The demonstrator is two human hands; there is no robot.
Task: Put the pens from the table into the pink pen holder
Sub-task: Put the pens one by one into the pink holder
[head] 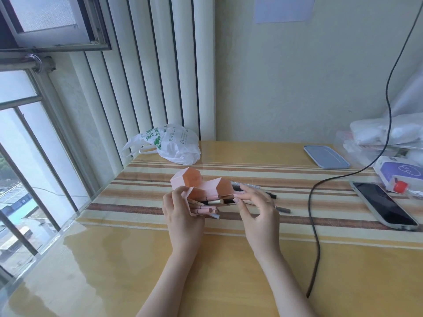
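Note:
The pink pen holder (201, 186), made of joined hexagonal tubes, lies on its side on the striped table mat, openings toward me. My left hand (180, 213) grips its lower left tube. Several pink and gold pens (209, 205) stick out of the lower openings. My right hand (256, 207) sits just right of the holder, fingers curled over dark pens; its fingertips touch a pen at the holder's mouth. More dark pens (272, 196) and a grey one (283, 210) lie on the mat behind and right of that hand.
A white plastic bag (174, 144) lies at the back left. A blue lid (326, 156), a phone (386, 205), a purple-and-white box (400, 172) and bags crowd the right side. A black cable (314, 225) hangs down across the table. A window is at the left.

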